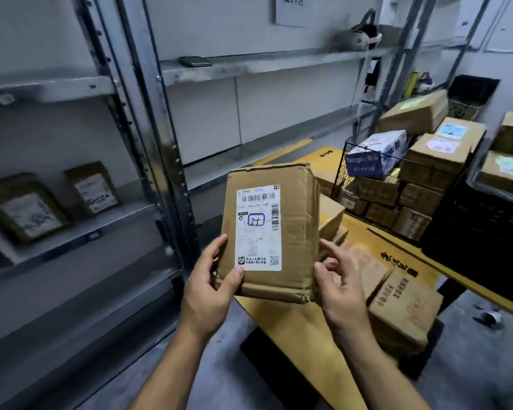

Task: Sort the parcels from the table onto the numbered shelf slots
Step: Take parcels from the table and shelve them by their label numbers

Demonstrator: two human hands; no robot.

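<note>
The left hand (pixel 208 291) grips the parcel (pixel 293 232) by its lower left corner, thumb across the front. The right hand (pixel 342 288) pinches the lower right edge lightly, its other fingers loose. The parcel is held upright in the air over the near end of the yellow table (pixel 282 332). The scrawled number on its label (pixel 258 229) reads unclearly, so it could land in the wrong slot. More boxes (pixel 403 315) lie on the table. Metal shelves (pixel 71 244) stand left, with stacked cartons (pixel 433 161) beyond.

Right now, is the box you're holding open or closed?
Closed. The parcel shows no lifted flap or gap; left hand and right hand grip its lower corners.
</note>
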